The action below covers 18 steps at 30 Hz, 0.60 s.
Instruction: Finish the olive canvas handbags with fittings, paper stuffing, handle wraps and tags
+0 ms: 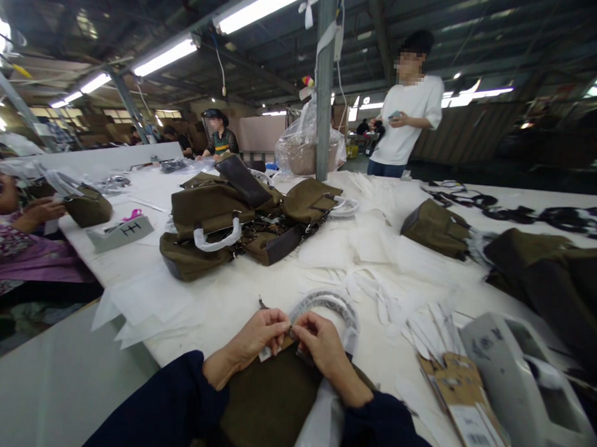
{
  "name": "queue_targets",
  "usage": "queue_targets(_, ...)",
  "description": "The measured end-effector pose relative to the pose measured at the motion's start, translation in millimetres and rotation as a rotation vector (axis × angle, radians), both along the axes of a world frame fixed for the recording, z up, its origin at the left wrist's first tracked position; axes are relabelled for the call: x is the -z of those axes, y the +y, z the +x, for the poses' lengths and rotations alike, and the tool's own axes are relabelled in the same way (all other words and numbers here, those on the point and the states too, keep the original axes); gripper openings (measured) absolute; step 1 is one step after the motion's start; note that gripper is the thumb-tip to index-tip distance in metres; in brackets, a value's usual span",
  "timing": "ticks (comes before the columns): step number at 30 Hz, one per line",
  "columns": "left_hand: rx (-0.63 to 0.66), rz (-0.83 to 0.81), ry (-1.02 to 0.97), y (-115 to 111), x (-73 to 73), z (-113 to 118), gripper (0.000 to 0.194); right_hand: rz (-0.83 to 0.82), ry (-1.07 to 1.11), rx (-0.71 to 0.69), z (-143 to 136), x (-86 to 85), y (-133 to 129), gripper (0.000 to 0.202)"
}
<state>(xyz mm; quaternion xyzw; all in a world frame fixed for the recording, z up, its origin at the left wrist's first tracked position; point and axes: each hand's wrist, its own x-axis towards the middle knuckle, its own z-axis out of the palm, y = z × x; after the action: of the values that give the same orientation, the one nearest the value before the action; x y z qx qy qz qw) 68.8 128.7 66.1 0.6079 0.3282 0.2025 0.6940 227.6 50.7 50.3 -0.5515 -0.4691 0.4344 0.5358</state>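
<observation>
far left of the olive bag [274, 402], which is set at the near edge of the white table [255, 284] between two dark-sleeved forearms, a smaller bag [89, 204] is handled by a co-worker in purple [16, 255]. beyond the olive bag, to its left, a marked grey block [120, 233] and a pile of bags [209, 209] are seen. directly over the olive bag's top, thumb and forefinger of the left hand [267, 334] are pressed together at a small piece [290, 331], apparently pinched but too tiny to be identified; it is met from the other side by the right hand [317, 344], its fingertips likewise pinched. just past the olive bag, a plastic-wrapped handle [352, 314] is arched. far behind it, a phone-like object is held by a standing person [409, 116]. to its right, brown card tags [457, 392] are laid beside a grey dispenser [525, 389].
</observation>
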Motion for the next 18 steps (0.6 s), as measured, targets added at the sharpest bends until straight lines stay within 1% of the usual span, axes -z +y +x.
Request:
queue_targets(4,-0.024,0.05,0.029,-2,5.3,1,0.032,0.029,-0.114,0.035,-2,-5.4,-4,0.012)
queue_targets(8,-0.071,0.094,0.038,-5,9.5,4,0.035,0.027,-0.202,0.037,-4,-9.5,-5,0.014)
queue_targets(12,-0.102,0.12,0.027,-6,11.1,8,0.037,-0.015,-0.095,0.039,-4,0.5,2,0.02)
queue_targets(15,-0.108,0.127,0.019,-6,12.0,10,0.033,-0.04,-0.016,-0.006,-2,9.3,6,0.019)
queue_targets(18,-0.131,0.127,0.02,-5,13.9,10,0.028,-0.036,0.003,-0.038,-1,14.0,6,0.017)
